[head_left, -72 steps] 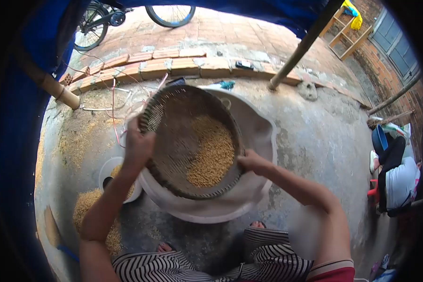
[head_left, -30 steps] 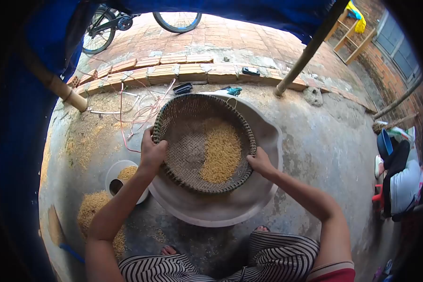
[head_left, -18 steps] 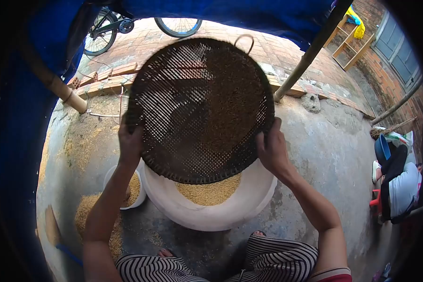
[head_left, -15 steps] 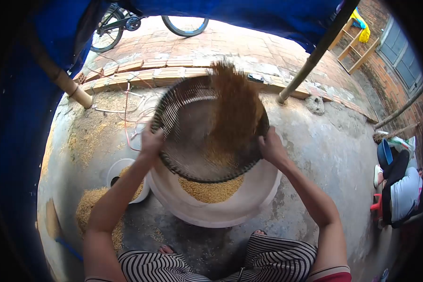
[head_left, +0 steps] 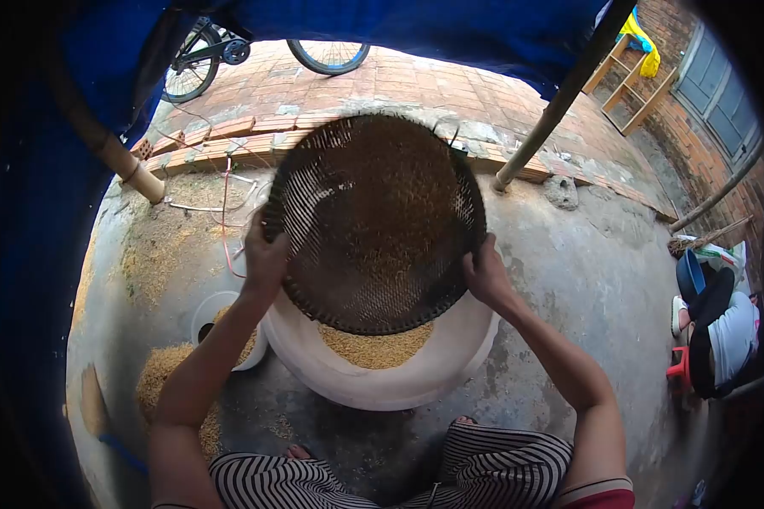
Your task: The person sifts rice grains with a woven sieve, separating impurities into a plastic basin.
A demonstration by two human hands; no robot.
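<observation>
A round dark woven sieve [head_left: 331,280] is held up over a wide pale tub [head_left: 373,390]. My left hand [head_left: 266,259] grips its left rim and my right hand [head_left: 486,270] its right rim, fingers closed on both sides. Brown husks and grain [head_left: 403,191] spread over the sieve's middle and upper right, blurred by motion. Yellow grain [head_left: 378,346] lies in the tub below the sieve's near edge. The sieve hides the tub's far part.
A white bucket [head_left: 256,356] with grain stands at left, beside a grain heap [head_left: 163,366]. Bamboo poles [head_left: 530,161] rise left and right. A bicycle [head_left: 197,64] is beyond the brick edge. At right a person [head_left: 728,339] sits near a blue basin [head_left: 689,276].
The tall clump of husks above the sieve has dropped and spread across it. The sieve's far edge now shows higher and its weave faces me more fully. Both hands keep their hold.
</observation>
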